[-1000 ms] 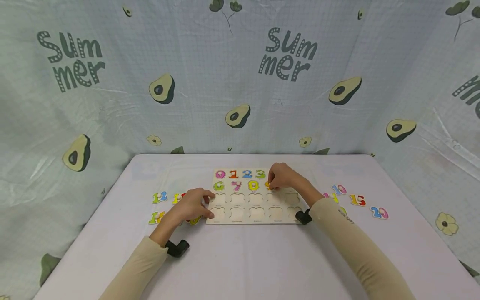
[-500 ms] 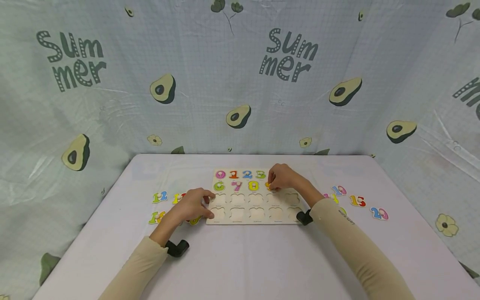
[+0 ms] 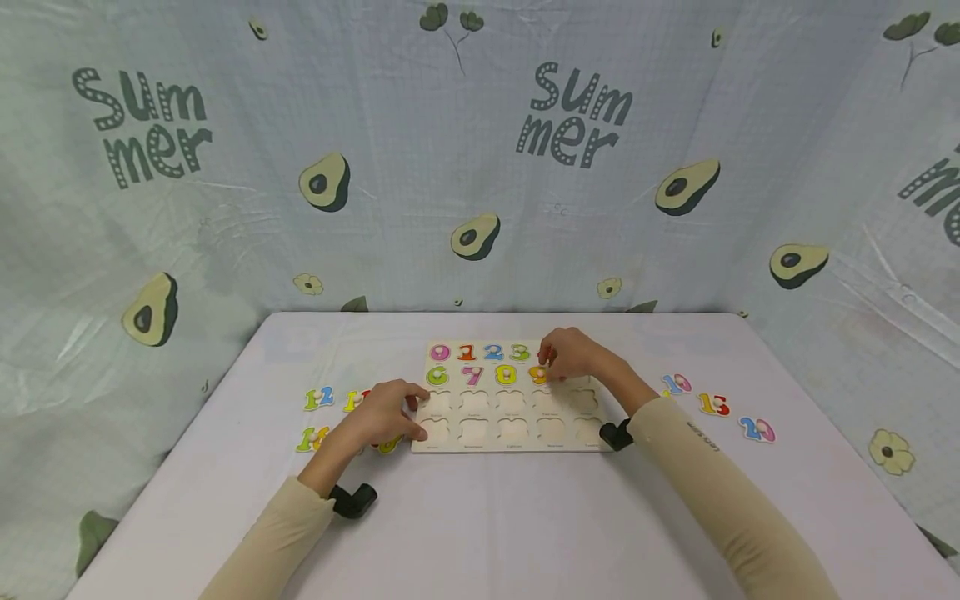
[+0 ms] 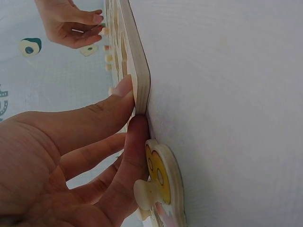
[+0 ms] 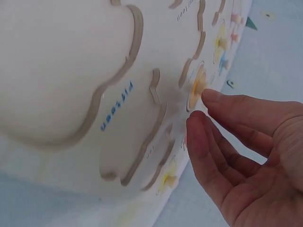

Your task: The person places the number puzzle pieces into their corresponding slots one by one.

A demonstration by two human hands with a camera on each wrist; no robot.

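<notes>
A wooden number puzzle board (image 3: 480,450) lies on the table, coloured knobbed digits in its two back rows and bare recesses in its two front rows. Along its left edge rests my left hand (image 3: 381,410); in the left wrist view, the thumb (image 4: 124,87) touches the board's corner, with a finger right beside it. My right hand (image 3: 573,354) hovers over the back right part, thumb and fingertips parted and holding nothing. Just beyond them sits the orange 9 piece (image 3: 537,374) in its recess, its knob near the thumb (image 5: 213,96) in the right wrist view. Part of the back row is hidden behind this hand.
Loose number pieces lie left of the board, among them a 12 (image 3: 318,398), partly covered by my left hand. A yellow piece with a knob (image 4: 161,175) is close under the left fingers. On the right lie a 10 (image 3: 677,383), a 15 (image 3: 714,405) and a 20 (image 3: 757,429).
My right hand's fingers have let go of the 9 piece and drawn slightly right, so more of the 9 shows. The left hand stays at the board's edge.
</notes>
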